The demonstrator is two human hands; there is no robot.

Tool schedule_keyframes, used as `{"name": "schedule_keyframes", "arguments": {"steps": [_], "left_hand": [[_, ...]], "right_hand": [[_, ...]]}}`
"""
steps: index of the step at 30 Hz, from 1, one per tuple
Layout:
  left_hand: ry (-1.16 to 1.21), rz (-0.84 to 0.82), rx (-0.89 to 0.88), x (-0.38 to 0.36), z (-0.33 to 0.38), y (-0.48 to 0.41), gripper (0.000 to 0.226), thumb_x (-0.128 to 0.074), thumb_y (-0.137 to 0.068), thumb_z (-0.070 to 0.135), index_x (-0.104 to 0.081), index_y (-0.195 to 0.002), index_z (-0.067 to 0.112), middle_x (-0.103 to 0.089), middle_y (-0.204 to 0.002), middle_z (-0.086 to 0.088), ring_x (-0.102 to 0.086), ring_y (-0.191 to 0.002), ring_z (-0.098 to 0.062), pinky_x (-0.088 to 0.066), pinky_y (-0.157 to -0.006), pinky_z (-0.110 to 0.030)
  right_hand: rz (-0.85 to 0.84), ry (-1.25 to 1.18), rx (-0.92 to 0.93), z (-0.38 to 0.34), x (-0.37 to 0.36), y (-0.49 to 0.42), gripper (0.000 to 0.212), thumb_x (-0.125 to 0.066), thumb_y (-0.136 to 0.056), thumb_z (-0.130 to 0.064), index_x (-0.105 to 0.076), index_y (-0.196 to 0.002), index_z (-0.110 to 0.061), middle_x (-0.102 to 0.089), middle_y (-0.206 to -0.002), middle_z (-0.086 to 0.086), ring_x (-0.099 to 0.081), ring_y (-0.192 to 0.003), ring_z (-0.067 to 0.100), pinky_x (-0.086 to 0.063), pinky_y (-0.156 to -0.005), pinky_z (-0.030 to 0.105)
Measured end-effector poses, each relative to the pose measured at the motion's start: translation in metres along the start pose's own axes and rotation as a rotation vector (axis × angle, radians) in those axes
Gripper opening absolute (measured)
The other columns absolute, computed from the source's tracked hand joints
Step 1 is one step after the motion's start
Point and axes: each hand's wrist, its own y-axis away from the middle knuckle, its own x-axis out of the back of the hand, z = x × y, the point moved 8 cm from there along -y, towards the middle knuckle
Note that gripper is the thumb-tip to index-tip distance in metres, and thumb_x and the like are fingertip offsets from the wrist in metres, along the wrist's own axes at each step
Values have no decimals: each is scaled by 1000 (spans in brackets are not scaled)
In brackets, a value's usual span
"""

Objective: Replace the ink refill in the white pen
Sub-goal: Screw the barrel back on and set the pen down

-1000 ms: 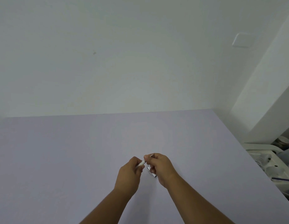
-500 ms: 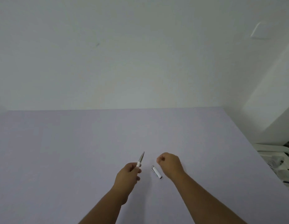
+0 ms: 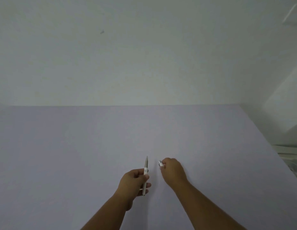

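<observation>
Left hand (image 3: 133, 181) wrapped round pen (image 3: 145, 175), grey tip up and away, above lilac table (image 3: 61, 155). Just right, apart: right hand (image 3: 173, 170) curled over small white-silver cap (image 3: 160, 163), pinched at fingertips, low at table.

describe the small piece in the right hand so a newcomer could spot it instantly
Start at the pale lilac tabletop below the white wall. Near its front centre, the right hand pinches a short white-and-silver pen piece at its fingertips. Unlike the long white pen body with grey tip in the left hand, it is stubby.
</observation>
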Motion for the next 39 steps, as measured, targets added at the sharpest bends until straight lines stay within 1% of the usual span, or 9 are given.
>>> {"name": "schedule_keyframes", "arguments": {"steps": [2, 4, 6, 8, 15, 19, 29, 33, 39], "left_hand": [[-3, -13, -7, -1, 1, 0, 12, -64, -87, 11, -68, -97, 16, -72, -87, -10, -72, -73, -20, -58, -56, -27], [-9, -21, -12, -2, 2, 1, 13, -64, -87, 10, -68, -98, 15, -71, -86, -10, -71, -73, -21, -58, -56, -27], [-20, -29, -17, -5, 4, 2, 13, -65, -86, 10, -69, -98, 14, -71, -86, -11, -71, -74, -22, -57, -57, -28], [-33, -35, -22, -7, 5, 5, 13, -65, -86, 10, -69, -98, 14, -71, -85, -11, -71, -74, -22, -57, -58, -28], [-55, -37, -50, -9, 8, 16, 13, -65, -86, 11, -69, -98, 15, -71, -85, -10, -71, -74, -20, -59, -61, -29], [-49, -37, -68, -10, 11, 24, 13, -64, -87, 11, -69, -98, 15, -71, -86, -10, -71, -76, -22, -59, -63, -30], [-13, -33, -101, -14, 15, 39, 10, -64, -86, 8, -70, -93, 10, -70, -75, -11, -70, -61, -18, -57, -54, -26], [-14, -53, -102, -17, 17, 43, 10, -63, -87, 6, -71, -92, 11, -70, -74, -12, -69, -58, -18, -57, -53, -26], [-52, -7, -125, -17, 15, 44, 8, -64, -86, 8, -69, -91, 14, -70, -74, -11, -70, -59, -18, -57, -54, -26]], "right_hand": [[21, -364, -71, -6, 13, -4, 20, -54, -92, -29, -65, -96, -13, -67, -88, 2, -63, -82, 20, -45, -63, 21], [13, -719, -154, -14, 25, -8, 13, -60, -89, -28, -65, -89, -16, -70, -83, 0, -65, -78, 18, -51, -66, 22], [-6, -932, -212, -21, 35, -12, 11, -62, -88, -24, -67, -88, -14, -71, -83, 3, -67, -75, 16, -54, -66, 24], [-26, -1039, -241, -27, 42, -11, 11, -64, -87, -20, -68, -91, -11, -72, -84, 6, -67, -74, 17, -53, -63, 24], [-126, -1068, -185, -37, 48, 8, 5, -67, -84, -14, -70, -83, -10, -73, -77, 7, -66, -71, 19, -53, -64, 27], [-167, -1027, -121, -43, 47, 22, 10, -68, -82, -14, -70, -73, -14, -74, -73, 5, -67, -69, 18, -52, -63, 26], [-193, -957, -97, -43, 44, 46, 8, -71, -80, -17, -69, -83, -10, -73, -79, 7, -64, -68, 18, -55, -66, 27], [-221, -963, -64, -44, 48, 52, 5, -70, -82, -15, -68, -82, -11, -72, -78, 6, -66, -70, 17, -55, -68, 26], [-174, -969, -96, -38, 48, 55, 9, -69, -82, -16, -69, -86, -8, -72, -80, 8, -66, -71, 18, -56, -68, 26]]}}
